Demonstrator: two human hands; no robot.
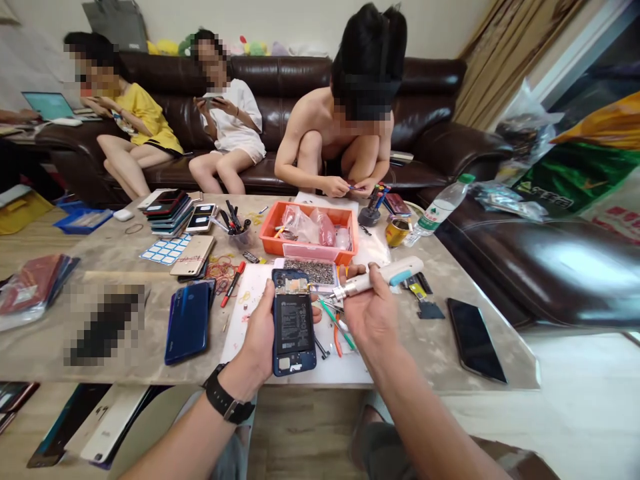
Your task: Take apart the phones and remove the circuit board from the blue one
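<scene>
Upright, opened phone in left hand

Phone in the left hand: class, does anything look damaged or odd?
Yes: the phone in the left hand has no back cover; battery and circuit board lie bare. The right hand aims an electric screwdriver at it.

Blurred patch on the worktop: the object beneath cannot be identified. The left hand covers one long edge of the opened phone. The right hand hides part of the screwdriver within its grip; the bit is too small to resolve. Flat devices are cut off by the left edge.
</scene>
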